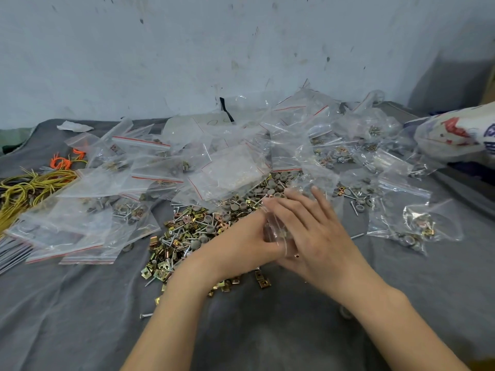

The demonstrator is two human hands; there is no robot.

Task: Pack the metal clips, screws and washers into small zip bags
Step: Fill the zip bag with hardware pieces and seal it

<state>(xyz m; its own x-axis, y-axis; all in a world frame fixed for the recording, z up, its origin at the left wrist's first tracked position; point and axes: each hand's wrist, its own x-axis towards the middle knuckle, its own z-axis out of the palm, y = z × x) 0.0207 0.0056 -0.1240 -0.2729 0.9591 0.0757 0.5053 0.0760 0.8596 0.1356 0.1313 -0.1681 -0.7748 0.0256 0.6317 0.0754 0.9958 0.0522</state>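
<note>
A small clear zip bag [277,231] with a few metal parts inside is held between both hands above the grey cloth. My left hand [241,245] grips its left side, fingers curled round the plastic. My right hand [313,231] holds the right side, fingers stretched forward over the bag; the exact grip is blurred. Just behind and under the hands lies a heap of loose brass metal clips [174,242], screws [174,231] and grey round washers [241,204].
Empty red-striped zip bags [88,218] pile up at the left and centre. Filled bags [412,231] lie at the right. Yellow and orange wire bundles [34,183] sit at the far left. A printed sack [455,132] lies at the far right, a wall behind.
</note>
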